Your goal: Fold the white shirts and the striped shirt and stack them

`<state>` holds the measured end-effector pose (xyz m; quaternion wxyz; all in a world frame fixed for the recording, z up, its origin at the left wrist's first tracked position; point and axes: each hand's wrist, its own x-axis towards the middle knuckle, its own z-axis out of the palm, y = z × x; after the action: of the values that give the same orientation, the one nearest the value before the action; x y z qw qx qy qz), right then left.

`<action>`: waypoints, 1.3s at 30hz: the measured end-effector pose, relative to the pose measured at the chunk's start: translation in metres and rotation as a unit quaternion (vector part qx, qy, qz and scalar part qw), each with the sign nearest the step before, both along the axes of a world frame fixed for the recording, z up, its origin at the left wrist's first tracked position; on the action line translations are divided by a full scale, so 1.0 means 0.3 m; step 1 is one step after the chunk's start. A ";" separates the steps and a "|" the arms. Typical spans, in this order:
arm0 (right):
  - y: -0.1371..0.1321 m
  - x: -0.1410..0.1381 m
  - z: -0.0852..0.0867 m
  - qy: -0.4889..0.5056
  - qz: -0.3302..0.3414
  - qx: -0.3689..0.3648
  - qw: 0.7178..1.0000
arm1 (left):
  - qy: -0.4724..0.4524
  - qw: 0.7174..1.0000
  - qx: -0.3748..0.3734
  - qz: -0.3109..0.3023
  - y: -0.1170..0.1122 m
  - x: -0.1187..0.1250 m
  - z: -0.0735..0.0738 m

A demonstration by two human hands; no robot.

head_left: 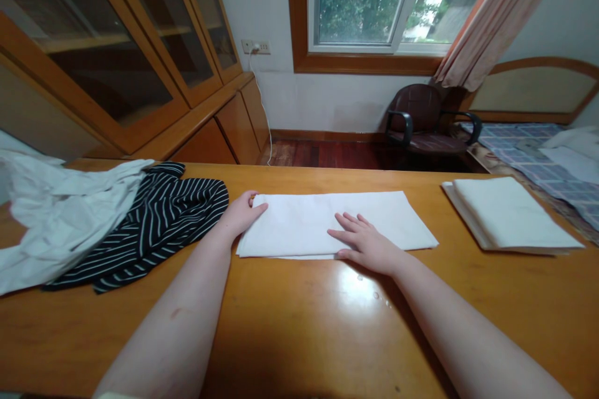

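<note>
A white cloth (299,224), folded into a long flat strip, lies across the middle of the wooden table (281,324). At its left end my left hand (243,215) grips the edge, thumb on top and the fingers curled partly out of sight underneath. My right hand (367,243) rests flat with fingers spread on the cloth's front half, right of its middle. Just left of my left hand lies a crumpled black garment with white stripes (173,218).
A crumpled white garment (79,206) overlaps the striped one at the far left. On the right lies a folded white cloth stack (510,212). Beyond the table stand a glass-fronted cabinet (187,96), an office chair (421,115) and a bed (528,149). A white cable (264,106) hangs from the wall socket.
</note>
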<state>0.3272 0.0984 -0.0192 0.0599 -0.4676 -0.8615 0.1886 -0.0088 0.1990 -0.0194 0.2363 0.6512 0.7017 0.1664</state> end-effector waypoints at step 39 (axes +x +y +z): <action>0.045 -0.008 -0.113 0.342 -0.263 -0.037 0.901 | -0.237 0.829 -0.126 -0.490 -0.236 0.338 0.020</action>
<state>0.3249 0.1120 -0.0531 0.3810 -0.5861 -0.6260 0.3457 0.0927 0.1281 -0.0133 0.5258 0.8149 0.2274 0.0882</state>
